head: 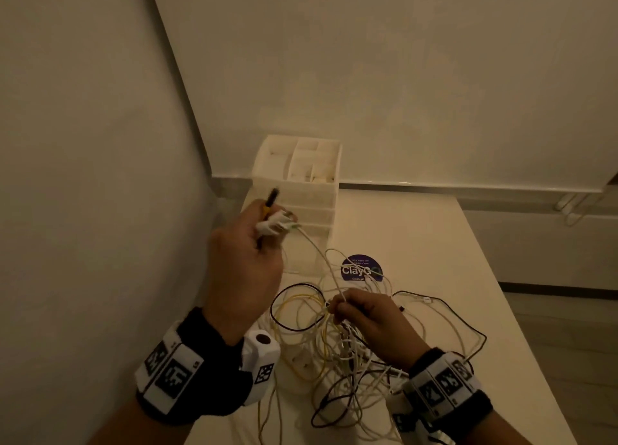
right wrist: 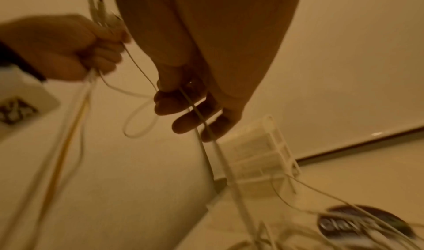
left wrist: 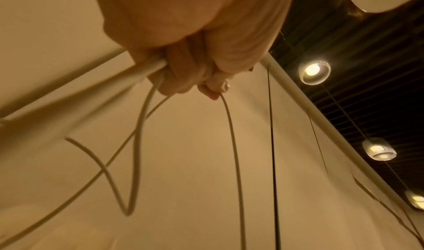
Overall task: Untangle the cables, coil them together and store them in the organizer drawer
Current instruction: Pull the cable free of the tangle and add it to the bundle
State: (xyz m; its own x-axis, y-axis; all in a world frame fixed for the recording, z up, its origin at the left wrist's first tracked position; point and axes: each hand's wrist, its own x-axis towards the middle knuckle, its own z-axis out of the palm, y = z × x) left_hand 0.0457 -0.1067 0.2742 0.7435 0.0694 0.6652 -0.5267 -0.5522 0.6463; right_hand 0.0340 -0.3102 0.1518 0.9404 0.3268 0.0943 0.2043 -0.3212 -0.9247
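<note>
The surface [head: 418, 244] runs along a wall [head: 83, 143] on its left, with bare room toward its right edge; the organizer [head: 301, 190] stands at the far left corner. The left hand [head: 244, 260], raised just before the organizer, has its grip clenched round a bunch of cable ends [head: 276, 222]. The right hand [head: 368, 321] pinches a white cable [head: 321, 257] strung between both hands, above the tangled cables [head: 334, 361] heaped in the near middle.

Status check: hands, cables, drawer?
Left hand grips cable ends, raised. Right hand pinches a white cable over the tangle. Organizer drawers shut; nothing coiled.
</note>
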